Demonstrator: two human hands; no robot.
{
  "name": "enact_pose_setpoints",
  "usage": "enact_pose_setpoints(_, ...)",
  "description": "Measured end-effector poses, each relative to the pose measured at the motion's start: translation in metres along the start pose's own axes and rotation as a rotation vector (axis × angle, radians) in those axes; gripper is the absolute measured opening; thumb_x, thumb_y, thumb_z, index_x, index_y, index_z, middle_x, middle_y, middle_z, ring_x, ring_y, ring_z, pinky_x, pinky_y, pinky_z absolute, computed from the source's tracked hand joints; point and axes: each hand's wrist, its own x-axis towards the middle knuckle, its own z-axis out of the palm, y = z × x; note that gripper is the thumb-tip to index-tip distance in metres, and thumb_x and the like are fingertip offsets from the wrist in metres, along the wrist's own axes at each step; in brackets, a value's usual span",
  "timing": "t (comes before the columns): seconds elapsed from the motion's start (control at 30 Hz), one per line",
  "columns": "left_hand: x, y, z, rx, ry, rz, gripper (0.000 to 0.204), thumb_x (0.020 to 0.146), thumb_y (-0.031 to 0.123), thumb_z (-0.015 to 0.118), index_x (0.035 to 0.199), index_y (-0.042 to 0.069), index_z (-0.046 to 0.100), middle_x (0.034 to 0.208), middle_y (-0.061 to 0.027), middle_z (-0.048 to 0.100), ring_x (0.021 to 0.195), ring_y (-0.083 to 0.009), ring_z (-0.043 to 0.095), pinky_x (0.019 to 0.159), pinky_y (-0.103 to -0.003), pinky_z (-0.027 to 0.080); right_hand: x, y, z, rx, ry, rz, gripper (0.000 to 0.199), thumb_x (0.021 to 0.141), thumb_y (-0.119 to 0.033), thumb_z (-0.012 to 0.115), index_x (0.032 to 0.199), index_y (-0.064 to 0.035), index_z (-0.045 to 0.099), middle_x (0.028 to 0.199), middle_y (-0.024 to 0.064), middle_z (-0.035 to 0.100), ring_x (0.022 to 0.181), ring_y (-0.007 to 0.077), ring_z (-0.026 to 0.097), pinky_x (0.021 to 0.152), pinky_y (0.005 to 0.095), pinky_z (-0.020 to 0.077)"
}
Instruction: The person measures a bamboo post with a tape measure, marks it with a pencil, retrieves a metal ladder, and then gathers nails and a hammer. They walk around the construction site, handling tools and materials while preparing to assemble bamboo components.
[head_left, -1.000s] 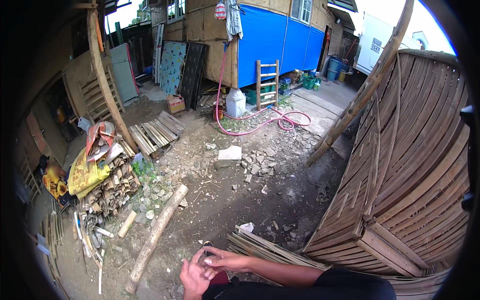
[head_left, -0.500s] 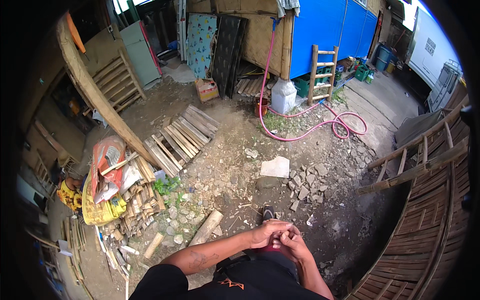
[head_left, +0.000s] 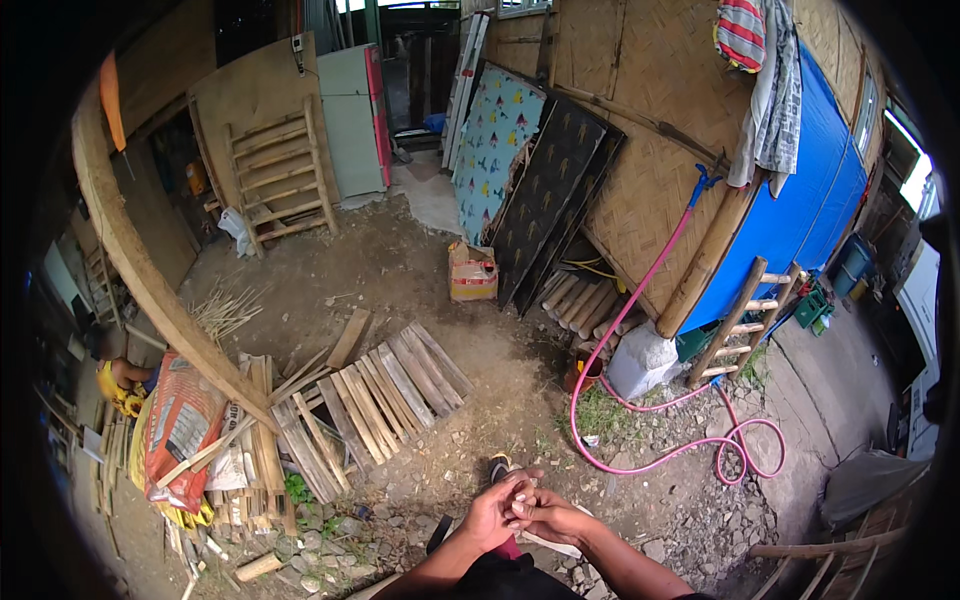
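Note:
Low in the view, in front of my body, my left hand [head_left: 490, 513] and my right hand [head_left: 552, 516] meet. The fingers of both are curled and pressed against each other. Whatever lies between them, if anything, is hidden or too small to make out. Just beyond the hands, a foot in a dark sandal [head_left: 499, 466] shows on the ground. A pale flat slab [head_left: 553, 545] is partly covered by my right forearm.
A slatted wooden pallet [head_left: 390, 392] lies ahead to the left, beside stacked wood and sacks [head_left: 187, 425]. A pink hose [head_left: 650, 466] loops across the right. Ahead stand a carton [head_left: 472, 273] and leaning boards [head_left: 545, 200]. Another person [head_left: 125, 380] is at far left.
My view has turned left and lifted, and my feet have moved forward over the ground. The hands stay together; their fingers have shifted against each other.

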Motion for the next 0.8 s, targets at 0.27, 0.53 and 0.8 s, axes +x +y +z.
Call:
enact_pose_setpoints(0.27,0.296,0.225,-0.002,0.336,0.183,-0.037,0.031,0.095,0.017,0.049,0.118,-0.003,0.053,0.080,0.0000,0.050,0.071,-0.0106,0.053,0.057,-0.023,0.042,0.236,-0.259,-0.085,0.097,-0.001,-0.180,0.013,0.095,-0.010,0.060,0.107,-0.0056,0.061,0.102,0.0054,0.064,0.094,0.0152,0.062,0.085,0.0322,0.0519)
enact_pose_setpoints(0.53,0.558,0.443,-0.037,0.406,0.058,0.073,0.031,0.094,0.019,0.051,0.117,-0.001,0.053,0.088,-0.0040,0.052,0.078,-0.0124,0.055,0.066,-0.024,0.046,0.464,-0.484,-0.148,-0.227,0.162,-0.245,0.006,0.097,-0.010,0.057,0.099,-0.0048,0.059,0.100,0.0050,0.061,0.096,0.0164,0.060,0.090,0.0355,0.0494)
enact_pose_setpoints(0.8,0.716,0.704,-0.037,0.485,0.476,0.327,0.024,0.092,0.013,0.058,0.114,0.003,0.059,0.095,-0.0067,0.061,0.088,-0.0180,0.062,0.071,-0.032,0.050,0.722,-0.769,-0.130,-0.546,-0.147,-0.127,0.055,0.093,-0.011,0.063,0.141,-0.0045,0.038,0.129,0.0070,0.049,0.119,0.0177,0.052,0.095,0.0327,0.0459)
